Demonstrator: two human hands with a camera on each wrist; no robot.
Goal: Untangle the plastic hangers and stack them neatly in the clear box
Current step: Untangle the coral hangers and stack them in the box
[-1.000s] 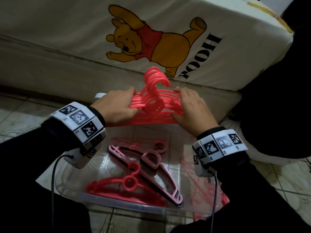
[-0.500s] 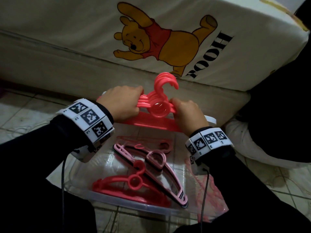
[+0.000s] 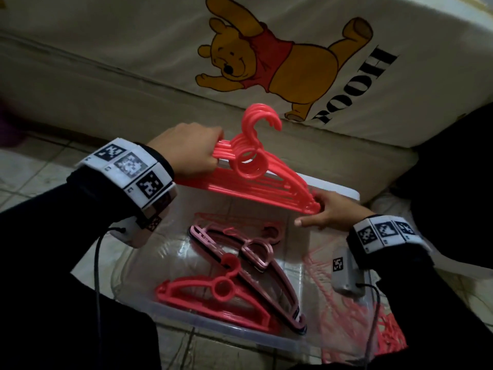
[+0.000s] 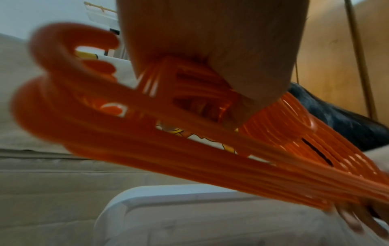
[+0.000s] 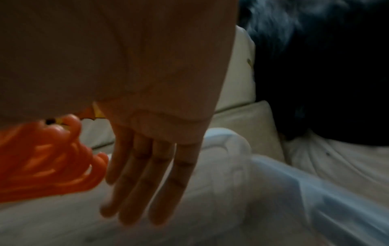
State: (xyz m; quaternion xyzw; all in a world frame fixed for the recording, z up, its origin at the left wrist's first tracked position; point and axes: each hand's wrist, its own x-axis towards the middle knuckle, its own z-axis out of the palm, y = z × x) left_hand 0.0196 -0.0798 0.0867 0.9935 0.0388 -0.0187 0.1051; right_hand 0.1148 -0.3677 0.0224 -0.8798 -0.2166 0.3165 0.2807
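Note:
A bundle of coral-red hangers hangs tilted over the far side of the clear box, hooks up. My left hand grips its left end, fingers curled round the bars. In the left wrist view that left hand closes on the bundle. My right hand touches the bundle's lower right tips with straight fingers. The right wrist view shows the right hand flat beside the hanger ends. In the box lie one red hanger and a few pink-and-black ones.
A cream mattress with a bear print stands right behind the box. Dark fabric fills the right side. Tiled floor lies to the left. Red plastic shapes show through the box's right wall.
My right hand slid from beside the hooks out to the bundle's right end and opened flat. The bundle now tilts down to the right. The left hand kept its hold.

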